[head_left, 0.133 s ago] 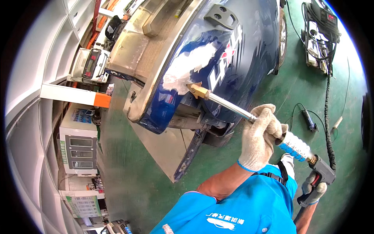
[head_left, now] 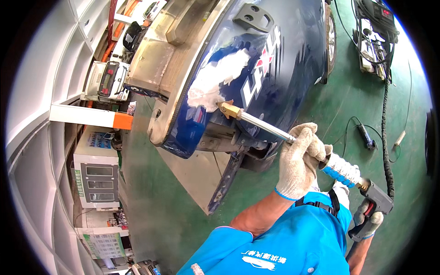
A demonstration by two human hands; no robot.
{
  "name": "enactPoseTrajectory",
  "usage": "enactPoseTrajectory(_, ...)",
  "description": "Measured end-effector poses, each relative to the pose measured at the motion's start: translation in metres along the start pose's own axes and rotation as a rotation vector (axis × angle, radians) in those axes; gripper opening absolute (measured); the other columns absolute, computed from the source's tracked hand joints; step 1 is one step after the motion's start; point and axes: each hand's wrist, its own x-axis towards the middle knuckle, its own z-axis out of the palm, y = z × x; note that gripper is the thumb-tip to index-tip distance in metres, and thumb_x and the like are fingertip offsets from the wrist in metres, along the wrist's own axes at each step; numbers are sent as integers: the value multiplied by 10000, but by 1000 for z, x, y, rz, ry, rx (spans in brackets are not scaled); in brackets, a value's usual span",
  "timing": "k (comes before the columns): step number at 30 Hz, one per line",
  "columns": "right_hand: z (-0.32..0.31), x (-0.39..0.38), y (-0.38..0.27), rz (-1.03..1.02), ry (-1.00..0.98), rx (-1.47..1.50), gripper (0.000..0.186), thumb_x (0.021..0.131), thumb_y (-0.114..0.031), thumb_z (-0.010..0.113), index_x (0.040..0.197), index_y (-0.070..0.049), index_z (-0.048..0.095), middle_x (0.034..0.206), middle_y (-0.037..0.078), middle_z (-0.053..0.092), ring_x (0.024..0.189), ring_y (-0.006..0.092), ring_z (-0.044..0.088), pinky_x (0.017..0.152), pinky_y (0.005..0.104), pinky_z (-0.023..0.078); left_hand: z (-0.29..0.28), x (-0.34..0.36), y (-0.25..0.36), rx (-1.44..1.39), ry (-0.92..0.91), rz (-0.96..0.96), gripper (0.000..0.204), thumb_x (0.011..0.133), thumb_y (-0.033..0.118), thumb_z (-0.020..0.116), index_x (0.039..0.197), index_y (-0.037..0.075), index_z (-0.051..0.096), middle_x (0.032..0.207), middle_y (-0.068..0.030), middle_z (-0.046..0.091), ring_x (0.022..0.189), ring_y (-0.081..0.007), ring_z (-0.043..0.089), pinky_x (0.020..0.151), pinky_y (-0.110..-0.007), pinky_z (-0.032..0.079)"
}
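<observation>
Both hands in knitted gloves on one rod-shaped tool (head_left: pixel 266 127); the left hand (head_left: pixel 300 158) is closed about its shaft, fingers curled round the metal just ahead of a white-and-blue wrapped sleeve (head_left: pixel 341 170); the right hand (head_left: pixel 369 221) is wrapped around the dark pistol grip (head_left: pixel 377 199) at the rear end, beside a red trigger (head_left: pixel 369 209). The tool slants from the right hand up and leftward to a dark blue vehicle panel (head_left: pixel 298 82); its brass-coloured tip (head_left: pixel 230 110) lies at the lower edge of a pale, bared patch (head_left: pixel 217 80) — whether the very point touches the surface cannot be told. Above the shaft, the panel bears a white-and-red decal (head_left: pixel 251 88) and, higher up, a dark grey bracket (head_left: pixel 253 18); a wheel (head_left: pixel 331 41) shows beyond the panel. A thick black cable (head_left: pixel 385 119) runs from the pistol grip to a wheeled equipment cart (head_left: pixel 373 50) at upper right; a small hand-held device (head_left: pixel 365 136) with a thin cord lies on the green floor (head_left: pixel 160 229), left of the cable. At the lower edge — the wearer's blue shirt (head_left: pixel 279 233) and black belt (head_left: pixel 317 206); at far left, a white-and-orange post (head_left: pixel 87 116).
</observation>
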Motion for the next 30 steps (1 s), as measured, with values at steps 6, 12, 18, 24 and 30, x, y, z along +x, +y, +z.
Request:
enactPoseTrajectory(6,15,-3,4,28,82,87,553,782,-175,801,1157,171,586,809,247,697,520,309,658,472,376,571,-9,-7,-7,8,-79,-5,231,1089,148,571,1284,30,604,834,-72,634,762,-191,644,982,-467,559)
enactPoseTrajectory(12,-6,-17,36,-36,239,198,539,892,-284,737,1198,124,562,922,259,691,567,313,669,507,382,602,-22,-19,-9,90,-92,-60,258,1085,122,563,1325,33,593,961,-108,710,900,-217,699,1078,-484,512)
enactPoseTrajectory(18,-4,-26,53,8,328,176,540,936,-353,716,1176,105,563,871,218,670,565,290,660,505,348,601,-40,-22,-18,185,-142,-104,270,1075,72,553,1339,31,589,1019,-122,719,987,-218,688,1054,-449,518)
enactPoseTrajectory(24,4,-39,23,44,654,103,533,978,-356,682,1267,76,565,945,222,697,595,280,695,502,340,622,-74,-26,-51,181,-175,-247,287,1065,41,530,1344,-5,579,1139,-151,714,1115,-245,681,1042,-412,529)
enactPoseTrajectory(30,-71,-64,-63,282,497,-370,558,912,-281,775,1277,95,584,1021,215,712,609,263,706,496,319,634,-126,-29,-93,143,-124,-511,224,1064,61,547,1271,30,628,1277,-133,675,1225,-237,640,1098,-401,507)
